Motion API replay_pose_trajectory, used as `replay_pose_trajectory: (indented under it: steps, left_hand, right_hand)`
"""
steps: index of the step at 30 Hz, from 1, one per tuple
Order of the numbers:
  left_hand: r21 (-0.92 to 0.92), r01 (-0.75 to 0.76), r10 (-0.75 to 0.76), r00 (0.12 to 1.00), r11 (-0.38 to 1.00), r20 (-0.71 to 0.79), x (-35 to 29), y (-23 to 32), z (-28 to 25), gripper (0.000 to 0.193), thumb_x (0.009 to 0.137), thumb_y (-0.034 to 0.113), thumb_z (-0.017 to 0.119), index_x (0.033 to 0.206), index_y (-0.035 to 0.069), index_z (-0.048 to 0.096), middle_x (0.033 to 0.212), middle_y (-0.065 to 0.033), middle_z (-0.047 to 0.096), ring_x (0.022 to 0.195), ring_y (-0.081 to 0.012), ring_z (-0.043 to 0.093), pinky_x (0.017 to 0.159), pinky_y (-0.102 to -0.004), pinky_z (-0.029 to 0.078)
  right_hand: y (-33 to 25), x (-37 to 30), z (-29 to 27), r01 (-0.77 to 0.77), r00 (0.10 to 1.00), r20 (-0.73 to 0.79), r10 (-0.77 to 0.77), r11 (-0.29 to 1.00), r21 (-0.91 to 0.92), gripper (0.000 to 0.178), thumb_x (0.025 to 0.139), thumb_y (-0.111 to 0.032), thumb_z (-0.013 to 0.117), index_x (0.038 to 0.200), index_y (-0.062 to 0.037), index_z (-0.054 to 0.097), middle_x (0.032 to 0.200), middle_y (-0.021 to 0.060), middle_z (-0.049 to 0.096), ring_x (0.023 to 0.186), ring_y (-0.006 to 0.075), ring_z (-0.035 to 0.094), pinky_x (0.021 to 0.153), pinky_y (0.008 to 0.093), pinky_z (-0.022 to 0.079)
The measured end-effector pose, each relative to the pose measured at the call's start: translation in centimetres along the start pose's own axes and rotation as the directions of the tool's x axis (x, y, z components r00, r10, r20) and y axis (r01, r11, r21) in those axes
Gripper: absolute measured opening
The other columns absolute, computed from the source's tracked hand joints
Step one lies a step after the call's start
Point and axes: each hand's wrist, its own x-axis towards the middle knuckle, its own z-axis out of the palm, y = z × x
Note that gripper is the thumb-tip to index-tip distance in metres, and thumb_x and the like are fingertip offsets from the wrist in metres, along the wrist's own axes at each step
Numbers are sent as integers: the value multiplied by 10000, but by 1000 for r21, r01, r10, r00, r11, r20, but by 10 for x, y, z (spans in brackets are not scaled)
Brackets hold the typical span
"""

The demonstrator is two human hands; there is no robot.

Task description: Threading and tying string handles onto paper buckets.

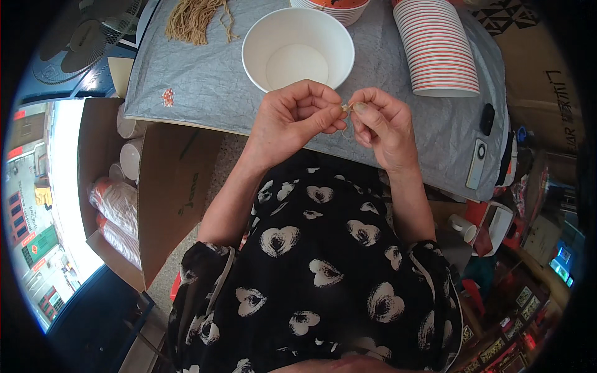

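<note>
The counter [205,81] bore a cup stack [435,50] and a white bowl [256,50], near whose edge the left hand [289,121] and right hand [388,124] — a tan cord bundle [191,20] lying apart — pinched a tiny pale strand [346,108] between them, its working seemingly begun but unfinished.

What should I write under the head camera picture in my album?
Left hand and right hand pinch a tiny thing near a white bowl.

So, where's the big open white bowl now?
In the head view, the white bowl sits near the top centre on the grey-covered table, just beyond the left hand, right of the tan string bundle.
</note>
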Motion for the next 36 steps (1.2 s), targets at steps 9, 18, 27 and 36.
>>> replay_pose_trajectory:
  steps: [9, 18, 27, 36]
  left_hand:
    - [80, -45, 46, 999, 996, -14, -3, -2, 4, 116, 939, 14, 670, 1028, -51, 632, 921, -69, 708, 873, -129, 714, 771, -236, 592]
    - [121, -64, 68, 997, 991, -25, -4, -3, 5, 58, 935, -4, 667, 978, -32, 640, 901, -45, 700, 869, -117, 712, 757, -232, 595]
    - [65, 2, -3, 1000, 998, 12, -1, 0, 2, 120, 956, 17, 644, 1050, -53, 621, 930, -86, 713, 879, -149, 721, 778, -262, 605]
    - [29, 35, -37, 999, 999, 37, 1, -1, -3, 242, 989, 57, 605, 1208, -45, 593, 995, -148, 726, 920, -201, 728, 795, -274, 604]
  right_hand:
    - [1, -3, 2, 64, 998, 15, -62, 986, -152, 111, 970, -111, 638, 984, -1, 638, 723, 2, 609, 561, 22, 490, 482, 172, 369]
    - [-5, -1, 7, 54, 999, 4, -55, 973, -223, 130, 965, -125, 643, 990, 2, 634, 711, -11, 587, 561, 20, 471, 485, 175, 355]
    - [-1, 2, 6, 8, 997, -74, -19, 990, -139, 174, 968, -163, 640, 1023, 2, 630, 690, -21, 541, 538, 29, 418, 480, 181, 311]
    - [-1, -1, 1, 54, 998, -26, -60, 980, -194, 173, 961, -164, 667, 1027, -5, 651, 747, -11, 623, 558, 7, 449, 485, 163, 328]
